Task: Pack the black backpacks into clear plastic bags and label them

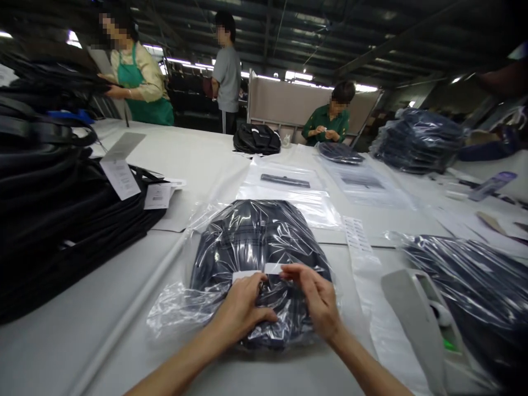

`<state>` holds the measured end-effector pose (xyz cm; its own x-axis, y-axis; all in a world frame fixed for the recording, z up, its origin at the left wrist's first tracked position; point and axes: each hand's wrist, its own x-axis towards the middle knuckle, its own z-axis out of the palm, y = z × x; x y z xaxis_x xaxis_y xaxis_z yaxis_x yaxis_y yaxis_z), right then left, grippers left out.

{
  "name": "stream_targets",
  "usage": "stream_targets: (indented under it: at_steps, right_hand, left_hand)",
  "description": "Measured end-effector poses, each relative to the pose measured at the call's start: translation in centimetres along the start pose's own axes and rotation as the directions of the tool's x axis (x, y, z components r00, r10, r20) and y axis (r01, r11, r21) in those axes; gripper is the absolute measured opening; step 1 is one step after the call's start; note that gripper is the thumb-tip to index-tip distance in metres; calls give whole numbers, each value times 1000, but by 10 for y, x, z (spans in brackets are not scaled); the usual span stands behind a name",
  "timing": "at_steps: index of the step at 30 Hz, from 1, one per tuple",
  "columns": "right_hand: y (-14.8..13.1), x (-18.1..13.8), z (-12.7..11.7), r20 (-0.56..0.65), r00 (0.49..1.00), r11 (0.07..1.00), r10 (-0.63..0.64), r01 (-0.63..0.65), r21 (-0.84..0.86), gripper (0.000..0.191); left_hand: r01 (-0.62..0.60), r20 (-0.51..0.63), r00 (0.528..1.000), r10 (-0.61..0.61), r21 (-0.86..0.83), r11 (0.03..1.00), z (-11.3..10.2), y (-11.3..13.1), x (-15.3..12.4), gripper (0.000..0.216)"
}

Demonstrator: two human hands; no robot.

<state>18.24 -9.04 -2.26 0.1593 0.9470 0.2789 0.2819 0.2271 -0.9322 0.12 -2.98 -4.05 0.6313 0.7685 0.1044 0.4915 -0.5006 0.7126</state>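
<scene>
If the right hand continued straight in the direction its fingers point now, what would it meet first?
The right hand points up-left along the bagged dark bag. It would probably first meet the white label strip already at its fingertips, then the left hand; depth is unclear.

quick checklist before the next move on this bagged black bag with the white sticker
1. Left hand presses on the plastic bag: ok.
2. Right hand has its fingertips on the white sticker: ok.
3. Sticker lies flat along the folded plastic: cannot tell, the fingers cover part of it.
4. Black bag sits fully inside the plastic: ok.
5. Plastic is smooth under the sticker: not ok, it is wrinkled.
6. Sticker sheet lies close by on the table: ok.
</scene>
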Motion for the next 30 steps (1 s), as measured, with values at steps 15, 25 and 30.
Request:
stream_targets:
  at_steps: [15, 25, 30]
  right_hand:
    - [9, -19, -63, 360, 906, 662, -222, 411, -627, 43]
    - [-9, -27, -60, 442, 834, 630, -330, 543, -556, 13]
    - [4, -29, -57, 414, 807, 647, -422, 587, -486, 14]
  left_hand:
    - [34, 66, 997, -30, -58, 998, -7, 9, -2, 22]
    - [-154, 125, 980, 156, -21, 988, -9, 4, -4, 64]
    - [-210, 220, 953, 209, -18, 978, -18, 6, -5, 26]
